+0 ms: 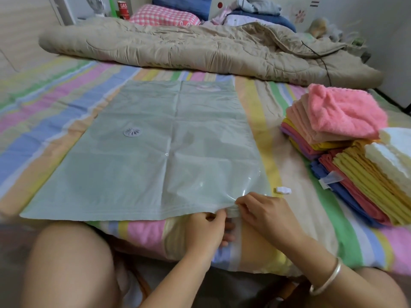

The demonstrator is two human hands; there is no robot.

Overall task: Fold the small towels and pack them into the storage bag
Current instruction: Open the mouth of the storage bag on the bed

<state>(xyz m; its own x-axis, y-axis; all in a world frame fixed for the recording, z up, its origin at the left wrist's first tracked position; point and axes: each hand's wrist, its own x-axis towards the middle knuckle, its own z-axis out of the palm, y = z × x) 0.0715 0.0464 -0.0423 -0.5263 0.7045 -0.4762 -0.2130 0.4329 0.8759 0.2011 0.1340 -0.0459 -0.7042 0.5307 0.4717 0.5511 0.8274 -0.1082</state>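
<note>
Head view. Flat on striped bed sheet: pale green vacuum storage bag, round valve on top. Near edge pinched by left hand and right hand, grips side by side, closed on plastic. Right of bag, apart: stacked small towels. Just beyond right hand: white clip. Readable on red can, far back: "GAS".
</note>
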